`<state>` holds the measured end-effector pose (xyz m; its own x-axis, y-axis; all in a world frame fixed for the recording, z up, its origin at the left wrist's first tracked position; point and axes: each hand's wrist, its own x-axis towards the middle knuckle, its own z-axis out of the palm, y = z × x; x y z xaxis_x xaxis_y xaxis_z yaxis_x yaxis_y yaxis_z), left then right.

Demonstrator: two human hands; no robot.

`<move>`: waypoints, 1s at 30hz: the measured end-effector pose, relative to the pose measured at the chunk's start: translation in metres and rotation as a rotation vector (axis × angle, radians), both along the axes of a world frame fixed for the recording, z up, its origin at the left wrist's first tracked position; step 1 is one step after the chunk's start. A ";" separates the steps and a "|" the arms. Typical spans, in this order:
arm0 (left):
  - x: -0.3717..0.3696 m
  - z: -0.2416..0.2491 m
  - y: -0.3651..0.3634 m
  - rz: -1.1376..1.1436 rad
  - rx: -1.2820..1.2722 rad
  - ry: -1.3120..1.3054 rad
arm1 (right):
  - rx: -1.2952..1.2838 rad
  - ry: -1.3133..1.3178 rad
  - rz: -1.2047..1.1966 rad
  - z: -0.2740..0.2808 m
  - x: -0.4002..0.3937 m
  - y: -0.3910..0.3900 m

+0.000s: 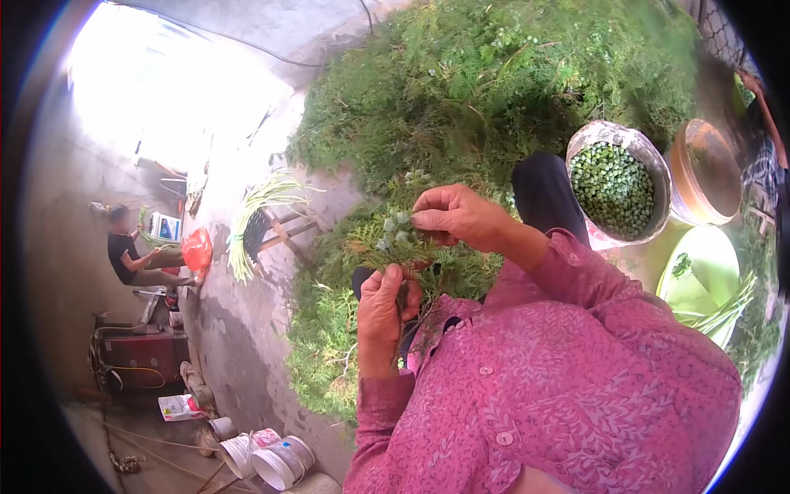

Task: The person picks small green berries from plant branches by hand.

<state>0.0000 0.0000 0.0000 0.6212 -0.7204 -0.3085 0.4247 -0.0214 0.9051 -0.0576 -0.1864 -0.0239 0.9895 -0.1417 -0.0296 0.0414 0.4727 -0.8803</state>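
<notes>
My left hand is closed in a pinch around a green conifer sprig with scale-like leaves. Pale blue-green cones cluster near the sprig's tip. Above it, my right hand has thumb and fingers pinched together at these cones; whether a cone is between the fingertips is hidden. Under both hands and across my lap lie more cut conifer branches. To the right of my knee stands a bucket that holds many small green cones.
A large heap of conifer branches fills the far side. Beside the bucket are a tan bucket and a lime-green container. A stool carries long green stalks. A person sits at left by a red bag. White buckets lie below.
</notes>
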 end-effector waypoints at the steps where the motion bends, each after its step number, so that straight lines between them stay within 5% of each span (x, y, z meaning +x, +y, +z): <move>1: 0.000 -0.001 0.001 -0.002 0.000 0.014 | -0.014 -0.012 -0.028 0.001 0.000 0.001; 6: -0.002 -0.002 0.009 -0.045 0.006 0.066 | 0.172 0.067 -0.194 -0.003 0.001 -0.008; 8: -0.003 0.000 0.013 0.013 -0.038 0.075 | 0.511 -0.102 -0.124 -0.011 -0.001 -0.033; 19: -0.003 0.008 0.004 0.026 -0.026 0.032 | 0.019 0.049 0.143 0.017 -0.011 0.005; 26: -0.003 0.006 0.010 -0.026 0.003 0.041 | 0.087 0.076 0.078 0.000 -0.006 -0.009; 28: -0.004 0.008 0.016 -0.002 0.016 0.016 | 0.656 -0.150 0.137 -0.008 -0.004 -0.037; 30: -0.002 0.009 0.017 0.023 0.028 -0.011 | 0.577 -0.099 0.060 0.015 -0.016 -0.039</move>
<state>-0.0023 0.0165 0.0095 0.6410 -0.6968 -0.3219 0.4157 -0.0375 0.9087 -0.0734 -0.2252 -0.0090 0.9972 -0.0738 0.0074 0.0686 0.8782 -0.4734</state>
